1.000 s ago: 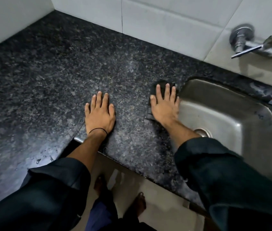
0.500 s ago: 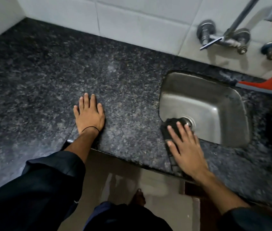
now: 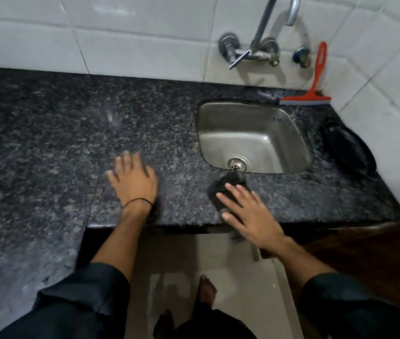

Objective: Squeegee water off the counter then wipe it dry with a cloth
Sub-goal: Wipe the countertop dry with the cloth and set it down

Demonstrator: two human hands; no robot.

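The right hand (image 3: 250, 216) lies flat, fingers spread, palm down on a dark cloth (image 3: 228, 185) that sits on the counter (image 3: 47, 133) just in front of the sink (image 3: 255, 138), near the counter's front edge. The fingers press on the cloth rather than curl around it; part of the cloth shows beyond the fingertips, close to the sink's front rim. The left hand (image 3: 134, 179) rests palm down on the bare counter well to the left of the cloth, its fingers extended and loose, holding nothing; it is slightly blurred. A thin black band (image 3: 137, 201) circles the left wrist. Both forearms come out of dark rolled sleeves (image 3: 84, 289). The red squeegee (image 3: 312, 94) stands at the back right of the sink, its blade on the counter and its handle leaning up against the tiled wall (image 3: 133, 40), apart from both hands. A tap (image 3: 250, 53) is fixed to the wall above the sink. A dark oval dish (image 3: 348, 148) lies on the counter to the right of the sink.
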